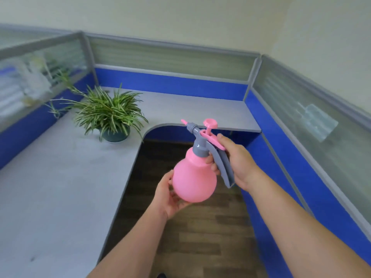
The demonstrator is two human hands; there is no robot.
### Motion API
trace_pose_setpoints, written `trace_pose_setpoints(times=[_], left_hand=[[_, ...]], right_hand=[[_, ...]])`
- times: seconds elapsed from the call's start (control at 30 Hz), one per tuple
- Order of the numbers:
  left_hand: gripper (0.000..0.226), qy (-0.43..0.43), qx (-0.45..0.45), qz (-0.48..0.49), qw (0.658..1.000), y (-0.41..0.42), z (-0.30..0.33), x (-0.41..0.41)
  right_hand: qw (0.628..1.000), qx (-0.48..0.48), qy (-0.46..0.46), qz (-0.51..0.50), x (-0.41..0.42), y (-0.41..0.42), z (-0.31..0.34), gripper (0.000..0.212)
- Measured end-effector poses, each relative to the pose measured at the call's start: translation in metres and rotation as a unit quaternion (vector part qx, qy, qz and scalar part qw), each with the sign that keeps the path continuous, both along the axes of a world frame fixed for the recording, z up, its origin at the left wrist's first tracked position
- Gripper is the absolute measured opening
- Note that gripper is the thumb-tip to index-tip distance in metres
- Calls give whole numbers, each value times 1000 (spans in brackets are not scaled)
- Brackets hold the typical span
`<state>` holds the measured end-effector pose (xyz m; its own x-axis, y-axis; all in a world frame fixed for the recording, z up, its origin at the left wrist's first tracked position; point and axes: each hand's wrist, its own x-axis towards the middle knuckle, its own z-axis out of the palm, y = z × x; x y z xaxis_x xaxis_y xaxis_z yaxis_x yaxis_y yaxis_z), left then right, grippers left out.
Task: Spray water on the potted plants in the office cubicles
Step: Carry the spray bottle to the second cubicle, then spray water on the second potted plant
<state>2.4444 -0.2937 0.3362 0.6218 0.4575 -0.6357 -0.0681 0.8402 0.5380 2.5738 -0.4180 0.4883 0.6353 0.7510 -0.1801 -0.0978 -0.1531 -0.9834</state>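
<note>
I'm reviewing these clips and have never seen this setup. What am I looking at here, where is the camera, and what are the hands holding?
There is no machine: a person wears one wide-angle camera on the head, looking forward and down, so you see their own arms. The right hand grips the grey handle of a pink spray bottle; the left hand supports its round base from below. The nozzle points up and left, roughly toward a potted plant standing on the grey L-shaped desk. Blue and frosted partitions enclose the cubicle. No spray is visible.
</note>
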Motion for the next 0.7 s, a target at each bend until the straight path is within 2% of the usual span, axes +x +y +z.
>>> trace_pose_setpoints(times=[0.13,0.43,0.57,0.7], left_hand=[[49,10,-9,52,999,52,-10,11],[56,16,-33,162,986,198,-34,43],[55,49,-41,177,982,232,-33,54],[45,64,-46,199,977,270,-41,69]], right_hand=[[998,-13,-14,63,25,67,-9,59],[977,-25,13,213,69,244,-15,56],[971,-37,30,236,81,296,-25,48],[964,-53,47,256,103,354,-41,49]])
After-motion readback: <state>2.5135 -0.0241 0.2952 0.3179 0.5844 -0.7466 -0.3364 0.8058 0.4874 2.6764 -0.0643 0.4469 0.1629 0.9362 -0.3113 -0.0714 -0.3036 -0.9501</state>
